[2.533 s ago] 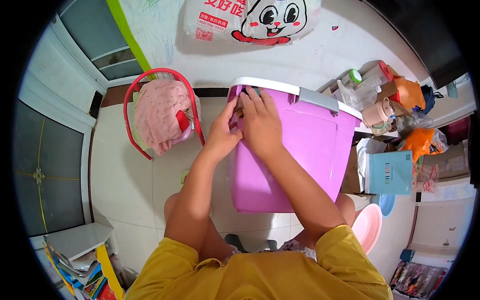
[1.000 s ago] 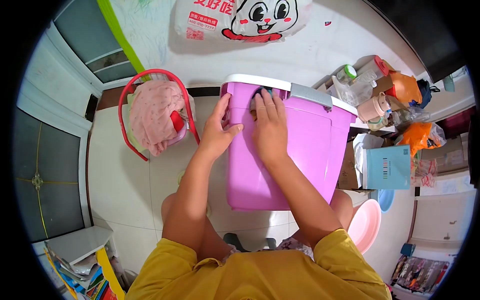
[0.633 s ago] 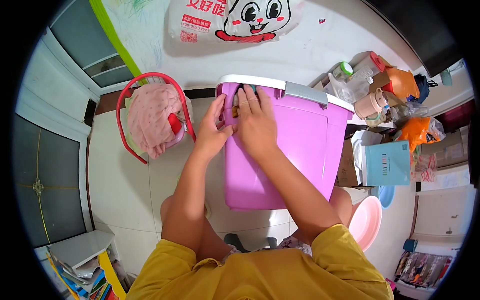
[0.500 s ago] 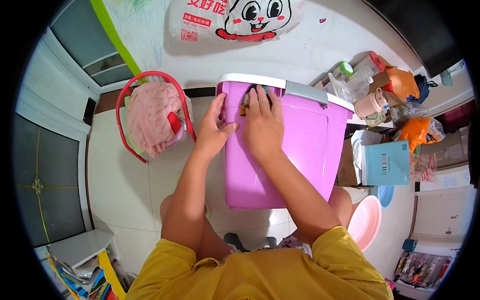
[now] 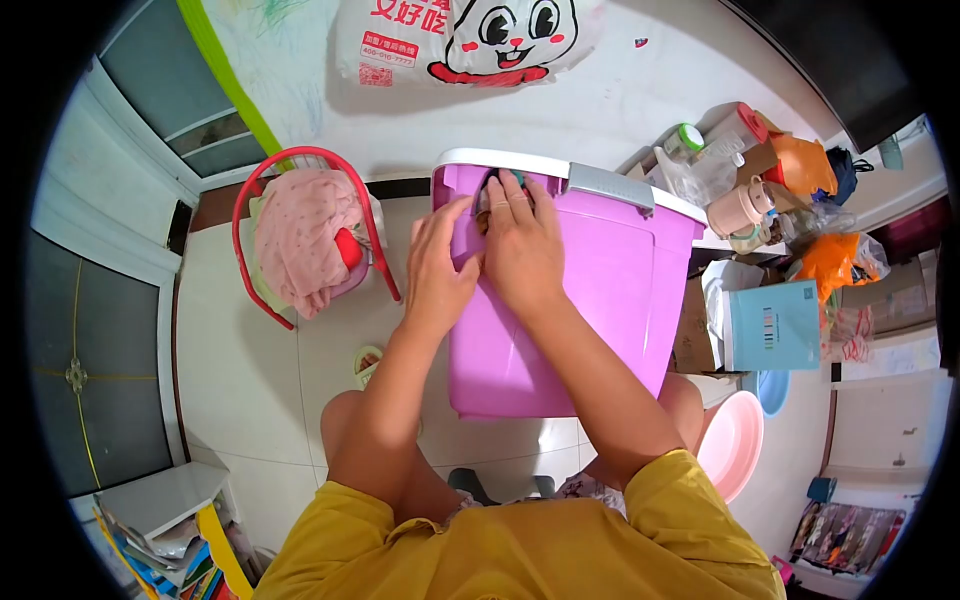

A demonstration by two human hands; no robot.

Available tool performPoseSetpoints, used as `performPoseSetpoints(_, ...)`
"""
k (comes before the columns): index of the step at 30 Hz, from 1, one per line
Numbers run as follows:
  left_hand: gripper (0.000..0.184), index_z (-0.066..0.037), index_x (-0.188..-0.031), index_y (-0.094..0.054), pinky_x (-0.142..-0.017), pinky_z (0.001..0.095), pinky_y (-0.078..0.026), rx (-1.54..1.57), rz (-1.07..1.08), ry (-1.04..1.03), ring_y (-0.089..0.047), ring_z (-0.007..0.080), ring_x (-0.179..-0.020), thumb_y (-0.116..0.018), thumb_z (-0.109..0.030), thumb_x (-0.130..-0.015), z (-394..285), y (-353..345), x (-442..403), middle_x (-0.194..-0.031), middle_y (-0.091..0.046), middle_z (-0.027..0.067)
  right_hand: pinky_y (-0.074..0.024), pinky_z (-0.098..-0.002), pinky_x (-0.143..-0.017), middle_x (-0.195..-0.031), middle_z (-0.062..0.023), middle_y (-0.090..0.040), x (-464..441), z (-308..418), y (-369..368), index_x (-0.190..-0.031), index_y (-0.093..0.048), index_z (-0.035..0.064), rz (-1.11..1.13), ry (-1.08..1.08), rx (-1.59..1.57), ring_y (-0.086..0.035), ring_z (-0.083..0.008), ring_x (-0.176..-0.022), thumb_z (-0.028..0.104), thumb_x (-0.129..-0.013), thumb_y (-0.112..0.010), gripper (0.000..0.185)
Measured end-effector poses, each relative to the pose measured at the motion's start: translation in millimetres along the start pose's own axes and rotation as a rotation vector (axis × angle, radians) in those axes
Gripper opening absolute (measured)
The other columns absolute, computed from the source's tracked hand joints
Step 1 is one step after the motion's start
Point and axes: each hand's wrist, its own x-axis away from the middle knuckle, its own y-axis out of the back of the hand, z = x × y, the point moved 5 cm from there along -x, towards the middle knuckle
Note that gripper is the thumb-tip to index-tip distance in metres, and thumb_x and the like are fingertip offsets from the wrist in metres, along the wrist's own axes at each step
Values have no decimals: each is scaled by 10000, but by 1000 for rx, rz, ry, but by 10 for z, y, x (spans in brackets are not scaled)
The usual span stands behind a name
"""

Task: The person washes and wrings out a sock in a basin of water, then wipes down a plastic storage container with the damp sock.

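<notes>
A purple storage bin (image 5: pixel 590 310) with a white lid (image 5: pixel 505 158) and a grey latch (image 5: pixel 612 188) stands in front of me. My right hand (image 5: pixel 522 250) presses against its side near the upper left corner, fingers pointing up. Under those fingers is a small bunched cloth (image 5: pixel 484 205), dark with teal and brown patches, mostly hidden by the hand. My left hand (image 5: pixel 440 270) is at the bin's left edge, fingers apart and holding nothing, with the thumb close to the right hand.
Left of the bin is a red-framed chair (image 5: pixel 392 275) piled with pink fabric (image 5: pixel 300 235). To the right are a light blue box (image 5: pixel 772 325), a pink basin (image 5: pixel 735 440) and a beige bottle (image 5: pixel 735 208). A slipper (image 5: pixel 366 362) lies on the floor.
My left hand has shifted slightly right and down, closer to the right hand. My right hand has moved a little left with the cloth.
</notes>
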Motion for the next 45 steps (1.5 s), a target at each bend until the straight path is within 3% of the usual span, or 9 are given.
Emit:
performPoseSetpoints(4,596,-68,-1295,-566,-1026,403,-434,-13,-15,49,-551,320,-1165,-701,47,-725,-2,4,-8,-1247,-623,127,-400,-446,-1060,-1402,-160,-544,82,-76,110,-1304,-582,-32,3,-166,34,-494,-374,-1244,90,-836,-590,483)
performPoseSetpoints(10,548,-67,-1268,-586,-1029,398,-431,-8,-5,64,-560,321,-1142,-707,32,-744,43,-47,-17,-1227,-630,123,-388,-454,-1059,-1399,-160,-545,42,-75,40,-1307,-571,-54,2,-8,34,-500,-363,-1219,132,-820,-621,524)
performPoseSetpoints(17,501,-63,-1256,-590,-982,412,-444,-102,-24,-7,-556,337,-1107,-713,0,-774,1,-40,-21,-1208,-637,115,-378,-416,-1068,-1391,-189,-544,49,-84,5,-1321,-558,-59,-18,-151,86,-494,-360,-1229,141,-822,-621,541)
performPoseSetpoints(22,477,-63,-1242,-597,-969,415,-446,-127,-55,-14,-556,337,-1100,-726,-25,-784,-27,-44,-18,-1190,-648,118,-428,-384,-1008,-1311,-222,-573,69,-133,167,-1228,-589,-61,81,-207,-65,-542,-374,-1114,58,-770,-641,476)
performPoseSetpoints(26,482,-64,-1239,-602,-967,409,-448,-121,-57,1,-559,332,-1094,-737,-32,-777,-5,-27,-19,-1190,-652,111,-444,-376,-980,-1275,-223,-585,93,-135,140,-1177,-593,-77,-48,-70,-98,-552,-377,-1062,17,-752,-637,438)
performPoseSetpoints(28,492,-66,-1237,-605,-964,405,-451,-138,-37,-8,-564,328,-1088,-753,-45,-768,2,-27,-18,-1196,-654,103,-453,-439,-963,-1292,-213,-594,19,-143,120,-1203,-593,-62,-146,-90,-27,-550,-396,-1047,38,-816,-626,401)
performPoseSetpoints(37,520,-65,-1233,-592,-925,432,-460,-138,-58,-66,-572,353,-1050,-780,-71,-749,-7,-8,-28,-1151,-658,135,-474,-413,-908,-1257,-214,-631,9,-158,248,-1157,-632,-48,96,-196,-4,-581,-363,-959,70,-819,-636,358)
performPoseSetpoints(41,523,-63,-1229,-592,-925,429,-457,-144,-63,-46,-575,355,-1042,-784,-69,-743,1,-6,-25,-1149,-660,135,-470,-398,-878,-1259,-231,-609,120,-131,227,-1183,-609,-73,76,-156,-14,-572,-327,-924,36,-780,-628,418)
performPoseSetpoints(45,521,-57,-1226,-591,-928,431,-454,-148,-63,-76,-578,356,-1045,-783,-62,-742,0,0,-31,-1153,-662,132,-471,-419,-901,-1275,-223,-617,35,-138,150,-1147,-633,-46,-63,-129,-24,-572,-371,-953,40,-830,-622,328)
